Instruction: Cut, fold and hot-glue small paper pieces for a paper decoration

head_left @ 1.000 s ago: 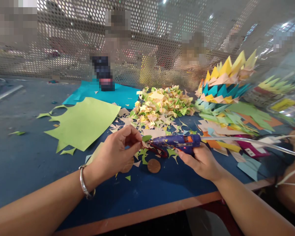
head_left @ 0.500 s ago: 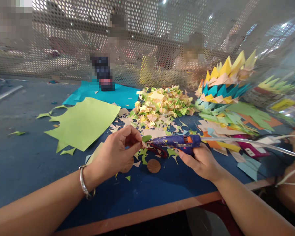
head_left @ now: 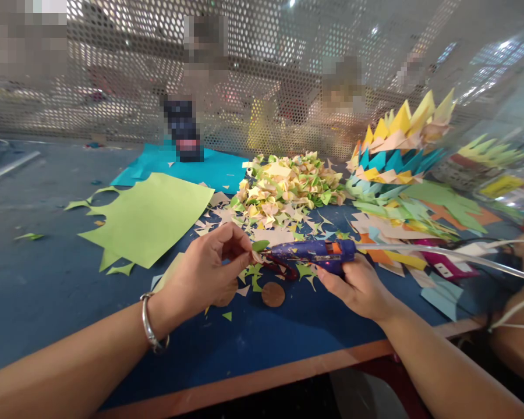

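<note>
My left hand [head_left: 216, 267] pinches a small paper piece with a green petal [head_left: 261, 245] at its top, near the middle of the view. My right hand [head_left: 358, 285] is wrapped round the handle of a blue glue gun [head_left: 314, 251], whose glue stick [head_left: 436, 256] runs out to the right. The gun's tip points left and meets the paper piece at my left fingertips. Just below the gun lies a round brown disc [head_left: 273, 294] on the blue table. Another brown disc [head_left: 226, 294] is partly hidden behind my left hand.
Folded paper pieces [head_left: 288, 186] form a heap behind my hands. A green sheet [head_left: 148, 218] and a blue sheet [head_left: 218, 170] lie left. Stacked pointed paper rings [head_left: 397, 145] stand at right, near a pink power strip [head_left: 445, 259] with cables. Another person's arm [head_left: 517, 314] is at the right edge.
</note>
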Demonstrator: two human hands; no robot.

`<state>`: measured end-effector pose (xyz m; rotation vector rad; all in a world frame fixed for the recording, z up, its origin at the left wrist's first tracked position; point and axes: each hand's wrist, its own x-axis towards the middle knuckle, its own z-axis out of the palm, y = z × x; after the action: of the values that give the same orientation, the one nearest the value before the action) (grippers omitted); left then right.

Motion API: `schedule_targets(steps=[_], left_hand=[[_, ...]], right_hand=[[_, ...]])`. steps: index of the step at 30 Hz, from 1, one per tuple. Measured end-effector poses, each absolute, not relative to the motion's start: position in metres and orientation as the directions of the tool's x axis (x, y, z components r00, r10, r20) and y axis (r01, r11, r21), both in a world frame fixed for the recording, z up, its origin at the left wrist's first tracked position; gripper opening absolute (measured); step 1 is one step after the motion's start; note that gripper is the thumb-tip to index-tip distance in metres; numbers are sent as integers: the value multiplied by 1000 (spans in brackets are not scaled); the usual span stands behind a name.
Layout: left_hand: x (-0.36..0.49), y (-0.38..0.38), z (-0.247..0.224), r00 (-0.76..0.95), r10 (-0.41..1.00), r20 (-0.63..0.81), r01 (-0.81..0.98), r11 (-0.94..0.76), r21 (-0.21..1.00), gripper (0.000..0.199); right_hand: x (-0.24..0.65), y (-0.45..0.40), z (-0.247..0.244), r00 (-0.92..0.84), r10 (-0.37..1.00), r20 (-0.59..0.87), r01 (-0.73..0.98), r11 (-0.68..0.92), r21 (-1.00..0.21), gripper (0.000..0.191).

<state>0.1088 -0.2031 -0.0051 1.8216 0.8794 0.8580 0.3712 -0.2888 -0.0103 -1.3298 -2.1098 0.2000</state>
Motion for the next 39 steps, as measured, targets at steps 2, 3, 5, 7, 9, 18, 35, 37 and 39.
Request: schedule_targets(steps=[2, 3, 5, 7, 9, 18, 35, 37, 39], left_hand=[[109, -203, -5, 504, 843, 190, 209, -332, 920, 7], [109, -204, -5, 505, 842, 190, 206, -331, 921, 7], [109, -204, -5, 507, 840, 192, 196, -330, 923, 7], [110, -204, -4, 506, 841, 192, 191, -326, 926, 8], [110, -204, -4, 504, 842, 191, 191, -324, 926, 9], [108, -202, -6, 502, 836, 221, 186, -354, 917, 10], [111, -202, -1, 397, 879, 266, 1, -290, 957, 23], [110, -201, -2, 405, 877, 257, 17, -288, 958, 23], [109, -201, -3, 417, 873, 253, 32, -292, 956, 20]], right_hand=[[371, -289, -10, -292, 859, 421, 765, 474, -437, 27], [371, -289, -10, -289, 861, 418, 771, 468, -431, 27], [371, -289, -10, -288, 861, 418, 783, 463, -415, 27], [371, -289, -10, -290, 858, 424, 789, 465, -402, 27], [371, -289, -10, -295, 856, 424, 788, 469, -398, 27], [371, -288, -10, -294, 858, 422, 765, 476, -434, 28], [370, -289, -12, -191, 934, 303, 675, 349, -650, 24], [370, -288, -13, -174, 943, 283, 667, 324, -671, 22], [371, -288, -13, -154, 949, 274, 668, 304, -680, 23]])
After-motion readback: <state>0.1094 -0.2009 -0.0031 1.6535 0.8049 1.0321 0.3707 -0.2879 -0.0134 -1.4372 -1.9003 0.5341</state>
